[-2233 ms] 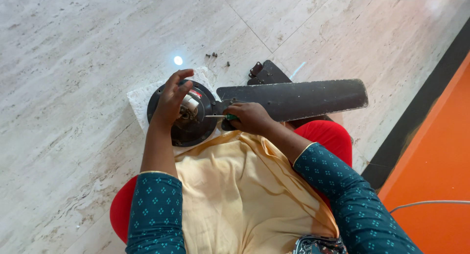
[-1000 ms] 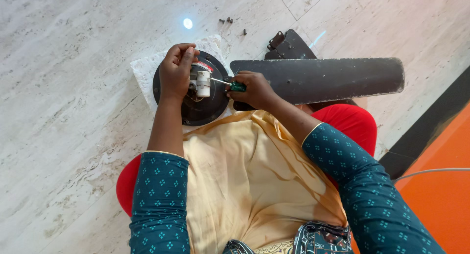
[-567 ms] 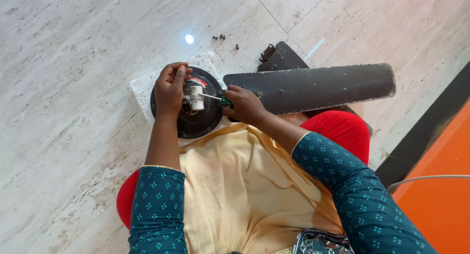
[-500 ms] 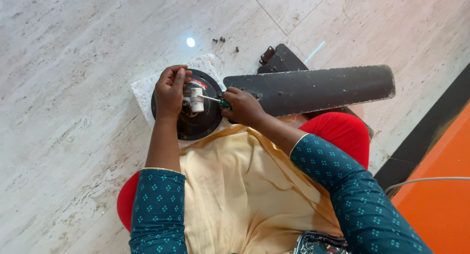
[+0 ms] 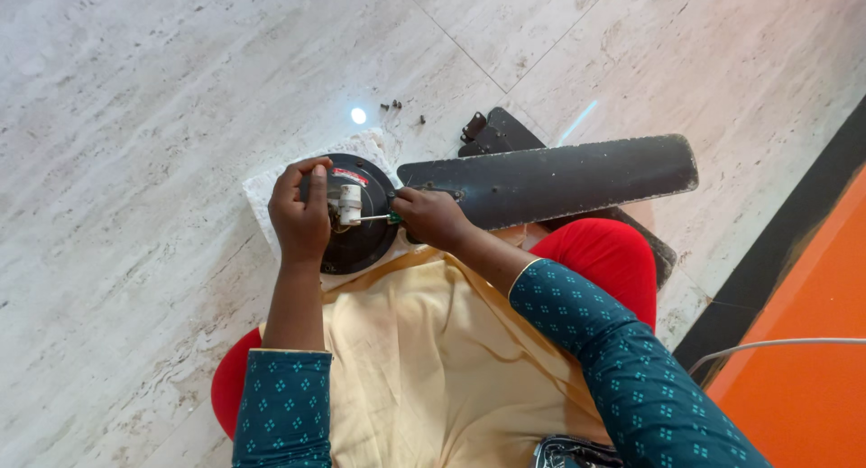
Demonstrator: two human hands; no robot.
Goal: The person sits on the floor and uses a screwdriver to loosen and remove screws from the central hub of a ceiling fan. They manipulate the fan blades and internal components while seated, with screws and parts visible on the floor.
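While left hand (image 5: 302,217) steadies fan motor (image 5: 359,243), right hand (image 5: 433,217) grips screwdriver (image 5: 383,218)

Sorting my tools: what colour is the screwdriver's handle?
Green, seen in the head view: the screwdriver in the right hand.

A few small dark screws (image 5: 397,107) lie scattered on the pale marble floor (image 5: 135,143), beside an orange surface (image 5: 812,396).

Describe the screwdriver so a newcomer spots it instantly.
Find the round black fan motor housing on the white cloth. The right hand holds the screwdriver across it: a thin metal shaft with a green handle, aimed at the white cylinder.
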